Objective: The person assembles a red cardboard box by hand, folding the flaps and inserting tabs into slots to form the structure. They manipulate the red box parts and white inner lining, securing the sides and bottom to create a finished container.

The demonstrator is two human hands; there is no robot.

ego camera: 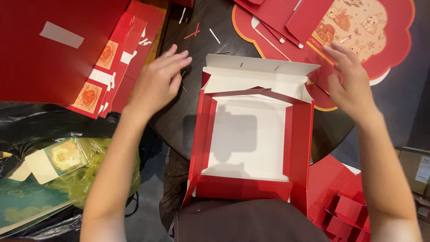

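Head view: both hands (159, 80) (351, 83) open, seemingly empty, flanking red box (251, 143)

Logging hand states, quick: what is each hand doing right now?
Left hand: open, holding nothing, beside the red box.
Right hand: open, fingers spread, holding nothing.

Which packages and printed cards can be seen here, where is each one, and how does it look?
Open box: table centre, between both hands; red outside, white inside, half folded.
Flat red sheets: upper left pile, with orange square pictures.
Scalloped card: upper right; red, cream panel with rabbits.
Small teal carton: lower left, on a green bag.
Folded red inserts: lower right.
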